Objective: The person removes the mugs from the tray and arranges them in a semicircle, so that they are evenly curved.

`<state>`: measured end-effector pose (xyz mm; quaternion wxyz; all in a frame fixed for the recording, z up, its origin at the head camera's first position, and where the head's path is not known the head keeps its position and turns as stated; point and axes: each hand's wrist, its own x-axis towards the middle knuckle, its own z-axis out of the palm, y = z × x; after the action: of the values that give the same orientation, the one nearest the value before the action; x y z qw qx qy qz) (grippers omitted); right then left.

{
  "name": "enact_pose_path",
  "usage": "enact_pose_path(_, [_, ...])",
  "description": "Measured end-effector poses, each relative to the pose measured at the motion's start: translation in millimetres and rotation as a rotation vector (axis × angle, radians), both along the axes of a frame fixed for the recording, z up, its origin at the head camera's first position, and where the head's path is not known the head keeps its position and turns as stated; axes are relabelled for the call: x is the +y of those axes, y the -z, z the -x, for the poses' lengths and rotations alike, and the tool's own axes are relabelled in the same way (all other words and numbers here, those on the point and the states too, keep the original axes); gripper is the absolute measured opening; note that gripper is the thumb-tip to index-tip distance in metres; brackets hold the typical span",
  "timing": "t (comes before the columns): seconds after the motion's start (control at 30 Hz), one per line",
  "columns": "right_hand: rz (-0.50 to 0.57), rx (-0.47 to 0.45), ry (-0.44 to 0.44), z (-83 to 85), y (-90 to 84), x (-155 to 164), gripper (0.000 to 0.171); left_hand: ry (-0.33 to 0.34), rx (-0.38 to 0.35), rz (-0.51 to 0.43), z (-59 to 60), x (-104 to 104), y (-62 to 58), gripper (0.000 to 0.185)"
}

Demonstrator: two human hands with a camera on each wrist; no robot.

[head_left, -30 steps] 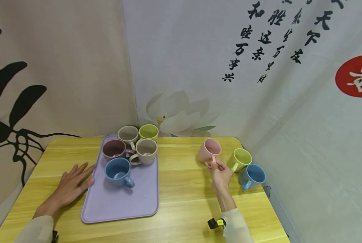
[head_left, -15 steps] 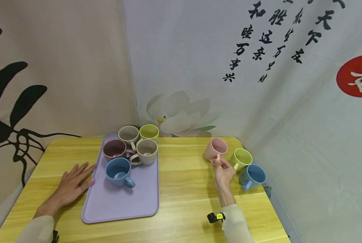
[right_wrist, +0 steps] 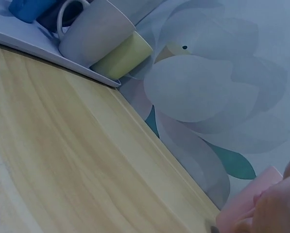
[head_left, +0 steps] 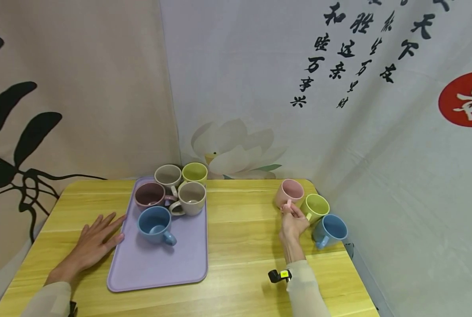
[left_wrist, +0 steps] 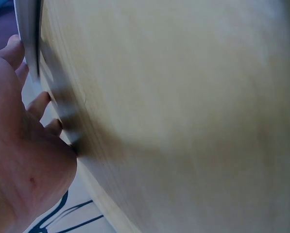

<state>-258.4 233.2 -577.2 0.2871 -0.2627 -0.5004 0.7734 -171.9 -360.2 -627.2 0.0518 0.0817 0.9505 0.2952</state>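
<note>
At the table's back right, my right hand (head_left: 294, 223) pinches the handle of a pink mug (head_left: 290, 193). The mug stands upright right beside a yellow-green mug (head_left: 316, 206), and a blue mug (head_left: 330, 230) is just in front of that one. In the right wrist view the pink mug (right_wrist: 249, 201) shows only partly behind the fingers. My left hand (head_left: 94, 243) lies with spread, straight fingers at the left edge of the lilac tray (head_left: 160, 268), its fingertips touching the rim.
On the tray's back half stand several mugs: a blue mug (head_left: 155, 223), a purple mug (head_left: 149, 195), a beige mug (head_left: 192, 199), a grey mug (head_left: 167, 177) and a yellow-green mug (head_left: 195, 173). A printed cloth (head_left: 236, 88) hangs behind the wooden table (head_left: 239, 246).
My right hand has moved the pink mug to the right and slightly back, up close to the yellow-green mug. The left hand and the tray have stayed in place.
</note>
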Motion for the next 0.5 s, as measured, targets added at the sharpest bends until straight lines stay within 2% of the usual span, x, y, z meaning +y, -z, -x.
enact_pose_path(0.3, [-0.040,-0.037,0.077,7.8,7.1,3.7,0.015,0.002,0.003,-0.005,0.0,0.3,0.1,0.071])
enact_pose_path(0.5, [-0.041,-0.026,0.111,10.1,7.9,2.2,0.017,0.002,0.003,-0.007,-0.4,1.3,-1.8,0.071])
